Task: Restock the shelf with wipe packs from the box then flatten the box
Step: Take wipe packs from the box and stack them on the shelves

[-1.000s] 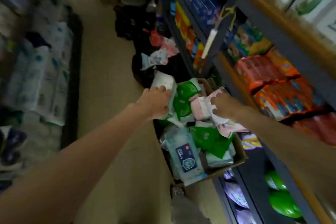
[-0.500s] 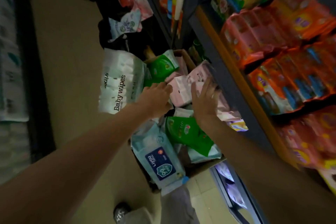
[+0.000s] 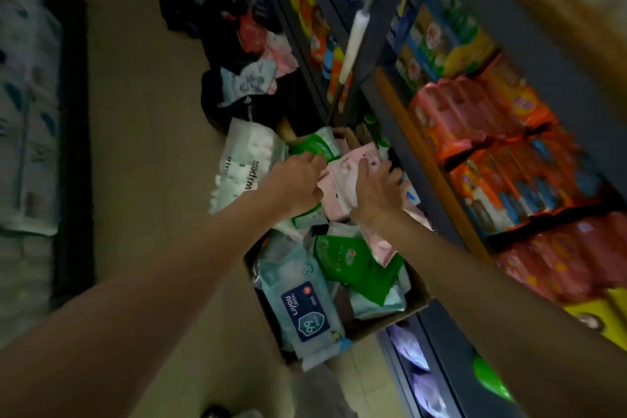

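A cardboard box stands on the floor beside the shelf, heaped with wipe packs: a light blue pack, a green pack and pink packs on top. My left hand grips the left end of the pink packs. My right hand lies over their right side with fingers curled round them. A white baby wipes pack leans at the box's far left.
The dark metal shelf on the right carries orange and red packs. Its lowest level holds purple packs and something green. Black bags and loose packs lie on the floor beyond the box. Stacked white packs line the left.
Both hands have closed in on the pink packs at the top of the box. The view has shifted slightly, and my right hand's fingers went from spread to curled over the packs.
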### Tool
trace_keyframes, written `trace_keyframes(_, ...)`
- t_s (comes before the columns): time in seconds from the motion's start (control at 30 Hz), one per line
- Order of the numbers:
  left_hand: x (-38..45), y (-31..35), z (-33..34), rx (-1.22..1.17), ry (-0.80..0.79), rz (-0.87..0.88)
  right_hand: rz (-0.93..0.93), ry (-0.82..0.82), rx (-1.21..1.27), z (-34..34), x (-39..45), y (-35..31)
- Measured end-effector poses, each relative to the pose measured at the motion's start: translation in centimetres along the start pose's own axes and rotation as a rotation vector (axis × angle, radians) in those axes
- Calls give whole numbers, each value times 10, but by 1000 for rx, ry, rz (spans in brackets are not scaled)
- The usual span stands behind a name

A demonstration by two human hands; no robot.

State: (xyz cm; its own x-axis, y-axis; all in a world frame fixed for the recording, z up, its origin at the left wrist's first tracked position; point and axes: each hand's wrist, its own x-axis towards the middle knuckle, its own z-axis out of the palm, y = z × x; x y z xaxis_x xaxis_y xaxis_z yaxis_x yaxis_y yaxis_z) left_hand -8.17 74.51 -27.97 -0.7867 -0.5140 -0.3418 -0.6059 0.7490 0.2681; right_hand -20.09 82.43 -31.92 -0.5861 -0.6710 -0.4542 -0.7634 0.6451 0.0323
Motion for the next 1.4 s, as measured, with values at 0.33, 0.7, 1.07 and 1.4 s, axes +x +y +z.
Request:
trace_keyframes(0.33, -117, -67, -98, 106, 171, -52, -580, 80, 71, -137, -108, -83)
trace_keyframes(0.7, -437, -179, -218, 468, 728, -320, -1389, 547, -270, -260, -338, -295)
trace_keyframes(1.07, -726, -202, -281, 1095, 1165, -717, -1658, 1192, 256, -295, -518, -477)
trace_keyframes(1.4, -902, -217, -258, 1365, 985, -1157, -2132, 1451, 354, -267, -672, -622)
